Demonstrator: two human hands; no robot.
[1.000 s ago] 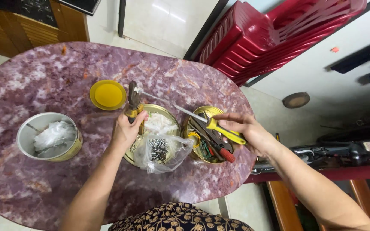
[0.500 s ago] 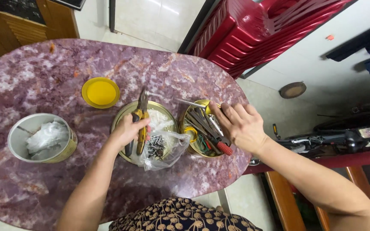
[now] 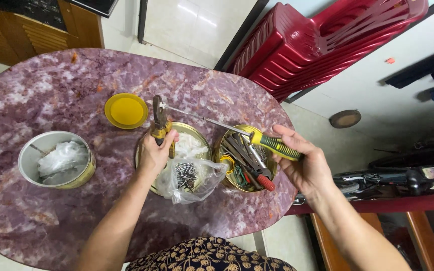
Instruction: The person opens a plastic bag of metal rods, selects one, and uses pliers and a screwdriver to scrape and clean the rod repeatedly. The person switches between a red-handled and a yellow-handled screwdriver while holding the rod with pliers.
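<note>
My left hand (image 3: pixel 155 152) grips a pair of pliers (image 3: pixel 158 118) with yellow handles, jaws pointing away from me, over the left round gold tin (image 3: pixel 144 153). My right hand (image 3: pixel 305 163) holds a screwdriver (image 3: pixel 227 128) by its yellow and green handle. The long metal shaft reaches left and its tip meets the pliers' jaws. The left tin holds white stuff and a clear plastic bag of dark screws (image 3: pixel 187 175). The right round gold tin (image 3: pixel 272 173) below the screwdriver holds several tools and coils of wire.
A yellow lid (image 3: pixel 125 111) lies beyond the pliers. A round tin with a crumpled clear bag (image 3: pixel 56 159) stands at the left of the purple marble table (image 3: pixel 41 90). Stacked red plastic chairs (image 3: pixel 327 40) stand beyond the table's far right edge.
My right hand has lifted the screwdriver out of the right tin and swung its tip to the pliers. My left hand has raised the pliers upright off the left tin.
</note>
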